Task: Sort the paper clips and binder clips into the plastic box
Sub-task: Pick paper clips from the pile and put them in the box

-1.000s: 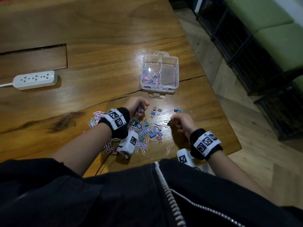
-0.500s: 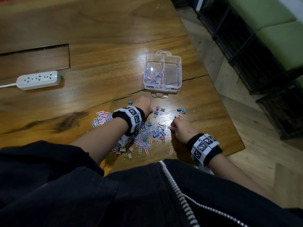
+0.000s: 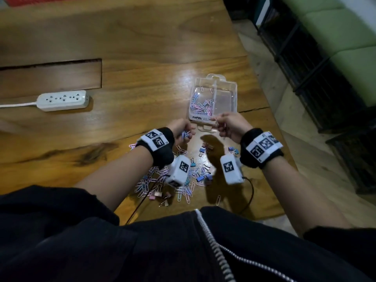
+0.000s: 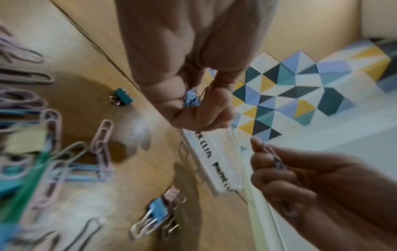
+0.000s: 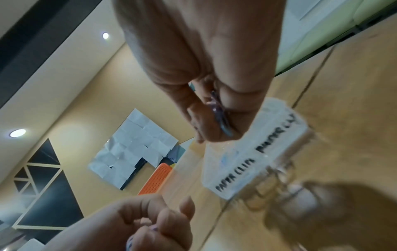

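Note:
A clear plastic box with two compartments stands on the wooden table; its left compartment holds several paper clips, its right one looks empty. Its front label reads "PAPER CLIPS". My left hand is raised just in front of the box and grips a bunch of blue and pink paper clips. My right hand hovers at the box's front right edge, pinching a few paper clips. A scattered pile of paper clips and binder clips lies on the table under my wrists.
A white power strip with its cord lies at the left of the table. A rectangular recess is cut into the tabletop behind it. The table's right edge is close to my right wrist, with floor and dark shelving beyond.
Both hands have lifted off the pile and moved forward toward the box, each carrying paper clips picked from the table.

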Tool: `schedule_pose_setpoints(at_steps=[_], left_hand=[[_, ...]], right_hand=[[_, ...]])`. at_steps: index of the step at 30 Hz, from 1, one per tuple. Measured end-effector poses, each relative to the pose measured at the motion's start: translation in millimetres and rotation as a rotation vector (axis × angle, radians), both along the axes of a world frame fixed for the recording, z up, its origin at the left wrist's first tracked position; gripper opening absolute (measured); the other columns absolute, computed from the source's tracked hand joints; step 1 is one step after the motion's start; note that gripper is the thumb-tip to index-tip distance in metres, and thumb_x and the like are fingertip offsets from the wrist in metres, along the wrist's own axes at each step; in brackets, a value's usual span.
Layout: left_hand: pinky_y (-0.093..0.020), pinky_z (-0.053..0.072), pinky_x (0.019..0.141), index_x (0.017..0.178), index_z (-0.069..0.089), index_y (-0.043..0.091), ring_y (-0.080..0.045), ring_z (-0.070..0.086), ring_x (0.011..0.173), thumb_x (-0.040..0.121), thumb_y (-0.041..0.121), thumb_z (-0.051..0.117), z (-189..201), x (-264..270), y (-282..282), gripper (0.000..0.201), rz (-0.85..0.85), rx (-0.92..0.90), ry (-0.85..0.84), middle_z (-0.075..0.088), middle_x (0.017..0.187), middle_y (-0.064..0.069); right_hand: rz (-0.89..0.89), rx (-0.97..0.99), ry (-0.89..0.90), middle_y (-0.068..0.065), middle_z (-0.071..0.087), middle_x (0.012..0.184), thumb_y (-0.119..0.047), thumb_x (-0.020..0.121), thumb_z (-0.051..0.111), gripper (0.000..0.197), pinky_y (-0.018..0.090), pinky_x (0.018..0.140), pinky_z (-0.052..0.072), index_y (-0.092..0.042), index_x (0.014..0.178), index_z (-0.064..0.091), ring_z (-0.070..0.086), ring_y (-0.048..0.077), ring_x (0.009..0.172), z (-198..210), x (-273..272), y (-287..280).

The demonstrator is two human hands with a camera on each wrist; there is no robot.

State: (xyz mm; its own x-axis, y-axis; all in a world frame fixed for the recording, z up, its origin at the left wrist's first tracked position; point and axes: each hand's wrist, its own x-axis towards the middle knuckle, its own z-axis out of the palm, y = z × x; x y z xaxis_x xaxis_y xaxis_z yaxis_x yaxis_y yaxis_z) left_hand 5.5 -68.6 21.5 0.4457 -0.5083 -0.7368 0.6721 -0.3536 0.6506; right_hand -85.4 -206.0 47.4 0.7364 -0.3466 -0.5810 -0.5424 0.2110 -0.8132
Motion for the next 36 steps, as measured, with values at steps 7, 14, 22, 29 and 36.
schedule_pose_setpoints(at_steps=[7, 14, 22, 29, 36], left_hand=[[-0.030, 0.054, 0.065, 0.076, 0.046, 0.003, -0.022, 0.054, 0.069, 0.094, 0.007, 0.034, 35.1, 28.9, -22.0, 0.023, 0.288, -0.175, 0.197, 0.051, 0.077, -0.013], [-0.021, 0.052, 0.057, 0.132, 0.035, -0.006, -0.019, 0.057, 0.068, 0.095, 0.050, 0.021, 55.2, 32.0, -53.1, 0.068, 0.160, -0.274, 0.161, 0.049, 0.081, -0.010], [-0.011, 0.047, 0.054, 0.103, 0.054, 0.007, -0.009, 0.050, 0.071, 0.091, 0.008, 0.049, 22.0, 25.3, -37.4, 0.014, -0.299, 0.027, -0.421, 0.052, 0.083, 0.002], [-0.023, 0.049, 0.082, 0.108, 0.059, 0.007, -0.020, 0.060, 0.099, 0.084, 0.001, 0.057, -13.0, -12.4, 1.8, 0.026, -1.080, 0.447, -0.975, 0.062, 0.112, -0.007], [-0.032, 0.045, 0.089, 0.117, 0.052, 0.007, -0.027, 0.053, 0.109, 0.084, 0.010, 0.060, -22.2, -19.3, 21.2, 0.034, -1.207, 0.511, -1.132, 0.052, 0.120, -0.012]], right_hand=[[-0.206, 0.022, -0.042, 0.004, 0.046, 0.067, -0.013, 0.093, 0.041, 0.013, 0.022, 0.053, 0.046, -0.006, 0.088, 0.050, 0.048, 0.014, 0.055, -3.8, 78.0, -15.8], [-0.147, -0.149, -0.088, 0.008, 0.054, 0.086, -0.018, 0.095, 0.034, 0.026, 0.028, 0.074, 0.044, -0.006, 0.089, 0.056, 0.051, 0.021, 0.083, -2.9, 70.5, -7.4], [0.236, -0.453, 0.104, -0.004, 0.054, 0.076, 0.001, 0.084, 0.053, 0.021, 0.018, 0.065, 0.043, -0.015, 0.072, 0.056, 0.049, 0.004, 0.068, -22.9, -18.0, 9.2], [0.337, -0.671, 0.190, 0.010, 0.063, 0.111, -0.005, 0.082, 0.058, 0.021, 0.029, 0.090, 0.043, -0.007, 0.103, 0.064, 0.057, 0.022, 0.103, -56.5, -37.9, 21.2], [0.416, -0.816, 0.144, 0.009, 0.052, 0.106, -0.007, 0.079, 0.063, 0.027, 0.023, 0.080, 0.036, -0.013, 0.105, 0.063, 0.048, 0.016, 0.093, -62.4, -37.2, 38.4]])
